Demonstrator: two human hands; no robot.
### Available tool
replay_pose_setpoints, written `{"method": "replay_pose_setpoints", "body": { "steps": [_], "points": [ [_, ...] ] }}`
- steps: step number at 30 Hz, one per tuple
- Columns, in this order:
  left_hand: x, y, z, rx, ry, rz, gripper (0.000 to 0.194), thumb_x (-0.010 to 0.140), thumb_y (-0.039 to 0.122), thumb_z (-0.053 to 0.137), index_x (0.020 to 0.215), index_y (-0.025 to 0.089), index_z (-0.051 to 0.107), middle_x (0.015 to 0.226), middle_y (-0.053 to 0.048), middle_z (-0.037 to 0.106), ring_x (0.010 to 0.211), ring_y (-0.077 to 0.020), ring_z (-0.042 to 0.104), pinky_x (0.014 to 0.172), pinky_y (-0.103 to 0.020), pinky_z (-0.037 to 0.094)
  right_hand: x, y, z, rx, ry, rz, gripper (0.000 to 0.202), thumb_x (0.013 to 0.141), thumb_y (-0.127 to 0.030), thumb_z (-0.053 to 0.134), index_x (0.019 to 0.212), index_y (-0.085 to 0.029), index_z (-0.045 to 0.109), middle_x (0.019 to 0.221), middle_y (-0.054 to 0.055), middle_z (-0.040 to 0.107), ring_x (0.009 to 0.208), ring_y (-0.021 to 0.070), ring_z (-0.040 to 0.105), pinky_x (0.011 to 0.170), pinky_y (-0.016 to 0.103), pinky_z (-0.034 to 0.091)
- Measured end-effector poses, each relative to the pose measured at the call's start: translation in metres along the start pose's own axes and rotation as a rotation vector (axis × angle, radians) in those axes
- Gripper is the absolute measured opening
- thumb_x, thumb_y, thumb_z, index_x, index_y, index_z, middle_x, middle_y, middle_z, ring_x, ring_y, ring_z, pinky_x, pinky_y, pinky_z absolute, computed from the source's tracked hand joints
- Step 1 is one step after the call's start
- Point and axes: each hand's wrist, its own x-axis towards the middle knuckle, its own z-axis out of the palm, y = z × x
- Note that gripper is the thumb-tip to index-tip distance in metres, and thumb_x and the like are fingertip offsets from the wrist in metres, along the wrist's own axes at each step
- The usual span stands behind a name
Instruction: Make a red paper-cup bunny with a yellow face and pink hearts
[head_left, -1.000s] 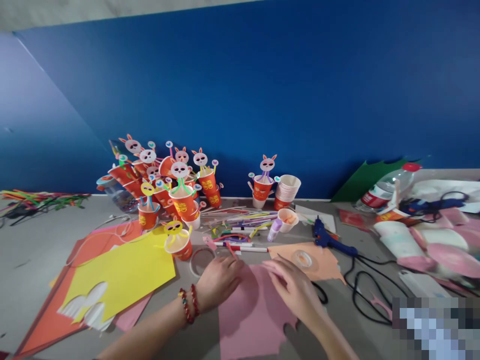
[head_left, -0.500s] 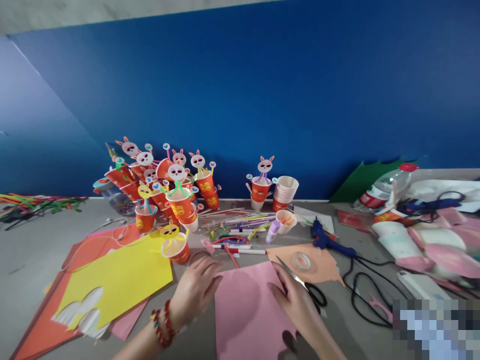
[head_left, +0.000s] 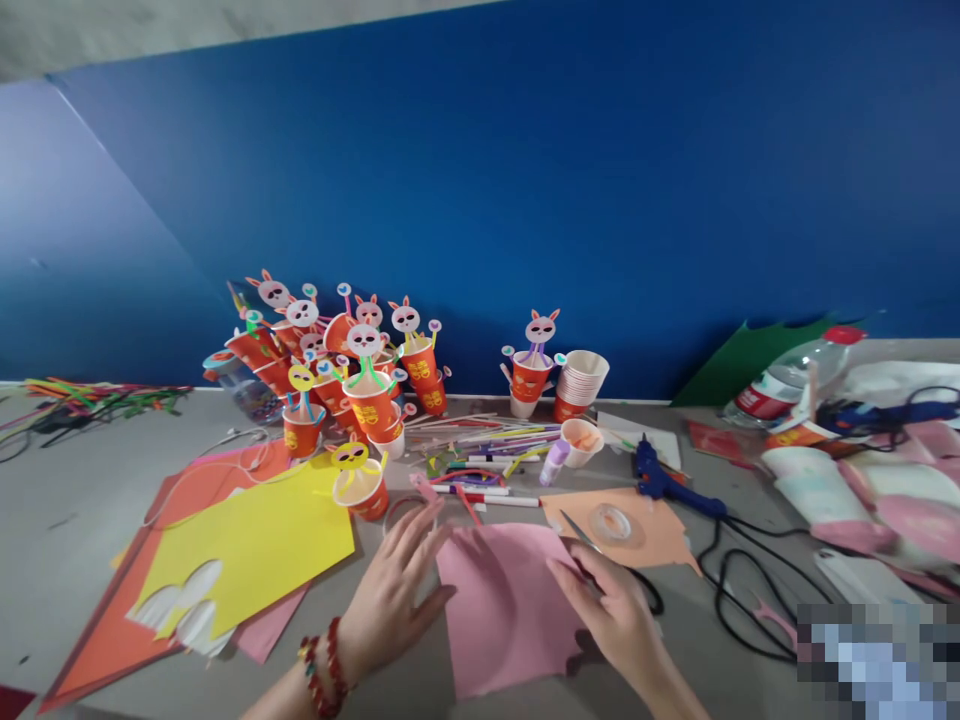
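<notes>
Blue wall [head_left: 600, 180] behind grey tabletop [head_left: 75, 490]. Head view: pink sheet [head_left: 506, 610] lies btwn your L hand [head_left: 394, 590] and R hand [head_left: 611, 600]; long axis unclear. R hand's nearer, apparently pinching its R edge; L hand's splayed by its L edge, contact can't be told. Scissors [head_left: 580, 529] just off sheet's far R corner, partly hidden by R hand.

Black-handled metal scissors [head_left: 581, 530]: partly covered by right hand's grip [head_left: 611, 605].
Roughly rectangular pink paper sheet [head_left: 506, 605]: right margin partly hidden at same grip.
Clear plastic red-capped bottle [head_left: 796, 375]: label print too small to read.
Jagged green sheet [head_left: 720, 372]: partly behind bottle.
Forearms [head_left: 289, 697]: cut off, bottom edge.
Pixelated patch [head_left: 877, 660]: contents unreadable.
</notes>
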Motion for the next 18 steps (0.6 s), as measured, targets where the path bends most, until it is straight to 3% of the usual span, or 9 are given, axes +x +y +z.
{"method": "replay_pose_setpoints", "body": {
  "steps": [2, 3, 6, 9, 13, 18],
  "points": [
    [0.015, 0.005, 0.005, -0.006, 0.021, -0.013, 0.075, 0.087, 0.034, 0.062, 0.150, 0.019, 0.024, 0.154, -0.017, 0.034, 0.141, -0.0363, 0.031, 0.111, -0.057, 0.033, -0.001, -0.002, -0.007, 0.014, 0.038, -0.009, 0.025, 0.092, -0.041, 0.055, 0.093, -0.020, 0.070, 0.088, 0.008, 0.074, 0.083, 0.0236, 0.070, 0.078, 0.027, 0.057],
    [0.022, 0.007, 0.005, -0.026, 0.035, -0.019, 0.077, 0.086, 0.035, 0.062, 0.150, 0.018, 0.023, 0.152, -0.018, 0.038, 0.140, -0.0367, 0.033, 0.111, -0.058, 0.032, -0.002, -0.002, -0.009, 0.026, 0.036, 0.002, 0.026, 0.091, -0.042, 0.056, 0.092, -0.020, 0.070, 0.088, 0.008, 0.074, 0.084, 0.0238, 0.071, 0.078, 0.027, 0.057],
    [0.039, 0.008, 0.002, -0.167, -0.003, -0.035, 0.044, 0.092, 0.028, 0.053, 0.134, 0.019, 0.047, 0.125, -0.013, 0.065, 0.115, -0.0295, 0.059, 0.100, -0.048, 0.045, -0.004, 0.004, -0.012, 0.098, -0.016, 0.101, 0.028, 0.093, -0.043, 0.053, 0.093, -0.020, 0.069, 0.085, 0.007, 0.074, 0.080, 0.0215, 0.070, 0.076, 0.026, 0.057],
    [0.047, 0.006, -0.002, -0.362, -0.076, -0.128, 0.020, 0.094, 0.024, 0.047, 0.108, 0.021, 0.062, 0.097, -0.006, 0.073, 0.087, -0.0204, 0.069, 0.079, -0.030, 0.053, -0.005, 0.015, -0.009, 0.161, -0.038, 0.224, 0.031, 0.091, -0.046, 0.055, 0.105, -0.019, 0.065, 0.091, 0.007, 0.074, 0.082, 0.0213, 0.070, 0.074, 0.025, 0.057],
    [0.044, -0.003, 0.002, -0.412, -0.124, -0.256, 0.017, 0.093, 0.025, 0.049, 0.102, 0.020, 0.063, 0.089, -0.004, 0.074, 0.079, -0.0194, 0.069, 0.070, -0.027, 0.052, -0.006, 0.029, 0.002, 0.251, -0.083, 0.265, 0.043, 0.087, -0.045, 0.060, 0.121, -0.020, 0.058, 0.105, 0.011, 0.073, 0.097, 0.0265, 0.070, 0.082, 0.033, 0.058],
    [0.029, -0.017, 0.012, -0.198, -0.172, -0.236, 0.022, 0.092, 0.026, 0.050, 0.108, 0.019, 0.064, 0.098, -0.010, 0.073, 0.089, -0.0266, 0.069, 0.077, -0.038, 0.054, -0.017, 0.034, 0.015, 0.204, -0.139, 0.298, 0.042, 0.088, -0.035, 0.055, 0.128, -0.023, 0.054, 0.083, 0.005, 0.072, 0.074, 0.0225, 0.072, 0.068, 0.033, 0.059]
  ]
}}
